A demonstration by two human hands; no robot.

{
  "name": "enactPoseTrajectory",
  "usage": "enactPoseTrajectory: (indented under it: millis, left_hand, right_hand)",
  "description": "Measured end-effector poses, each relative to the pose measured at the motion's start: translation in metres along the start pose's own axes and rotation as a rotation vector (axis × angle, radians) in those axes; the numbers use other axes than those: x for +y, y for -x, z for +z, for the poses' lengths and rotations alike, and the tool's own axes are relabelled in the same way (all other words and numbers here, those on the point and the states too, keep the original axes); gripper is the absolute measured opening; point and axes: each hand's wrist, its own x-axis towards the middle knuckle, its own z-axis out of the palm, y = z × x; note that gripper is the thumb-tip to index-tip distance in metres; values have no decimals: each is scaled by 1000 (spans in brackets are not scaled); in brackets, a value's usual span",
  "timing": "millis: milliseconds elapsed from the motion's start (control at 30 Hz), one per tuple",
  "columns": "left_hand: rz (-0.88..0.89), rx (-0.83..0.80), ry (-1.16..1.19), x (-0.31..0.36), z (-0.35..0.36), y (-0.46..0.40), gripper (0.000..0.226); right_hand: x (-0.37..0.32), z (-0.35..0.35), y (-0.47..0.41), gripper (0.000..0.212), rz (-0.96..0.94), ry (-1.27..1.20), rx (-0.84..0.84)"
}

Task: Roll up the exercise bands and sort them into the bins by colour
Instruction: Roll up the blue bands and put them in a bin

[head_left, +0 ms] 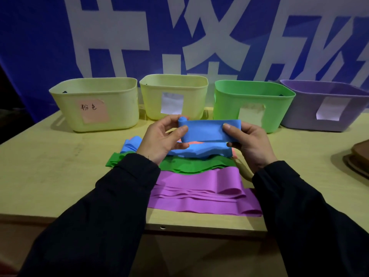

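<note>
Head view shows a person holding a blue band (203,130) in the air above the wooden surface (50,166), in front of a row of four bins. The left hand (159,138) pinches the left end, where a small roll (182,119) is already started at the top corner, thumb in front and fingers behind. The right hand (249,142) pinches the right end in the same way, so both hands are closed on this band and it hangs stretched flat between them. Below the hands lie more bands in a loose pile: more blue bands (199,150), then green bands (189,164), then purple bands (199,188) nearest to the person, and a little pink edge (192,142) shows under the blue. At the back stand a pale yellow bin with a pink label (95,104), a second pale yellow bin (173,96), a green bin (251,104) and a purple bin (329,108); the white labels on these three I cannot read. The band looks thin, soft and very light, probably rubbery and a bit elastic, so I think it will fold and sag easily and may spring open if the roll is loose. It seems best to hold it at the short end and to keep light tension while turning. Which bin is for blue I cannot tell.
</note>
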Motion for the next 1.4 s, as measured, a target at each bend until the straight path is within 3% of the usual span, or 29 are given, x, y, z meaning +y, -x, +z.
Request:
enactPoseTrajectory:
  millis: [267, 400, 567, 700, 800, 967, 1100, 1200, 1267, 1400]
  left_hand:
    - [16, 15, -64, 2, 1, 2, 31]
    - [-17, 30, -24, 1, 3, 2, 20]
    - [-23, -44, 4, 1, 3, 3, 31]
    - [4, -29, -19, 0, 2, 3, 22]
    - [9, 2, -86, 1, 3, 2, 29]
    - [-31, 6, 11, 0, 5, 2, 19]
    - [-6, -30, -35, -1, 4, 3, 31]
    - [24, -64, -95, -2, 5, 5, 28]
    - [48, -39, -134, -2, 4, 5, 23]
    - [3, -3, -120, 1, 5, 4, 30]
  right_hand:
    - [1, 2, 1, 7, 18, 17, -77]
    - [-1, 1, 0, 10, -1, 26, -74]
    - [-1, 2, 1, 8, -41, 93, -70]
    - [-2, 4, 3, 10, -56, 137, -106]
    - [-3, 6, 3, 11, -64, 138, -107]
    - [-2, 4, 2, 13, -79, 114, -75]
    - [-2, 7, 3, 18, -87, 140, -96]
    - [-2, 9, 4, 11, -94, 171, -111]
    - [-2, 10, 5, 3, -88, 169, -114]
    - [1, 9, 3, 10, -91, 161, -131]
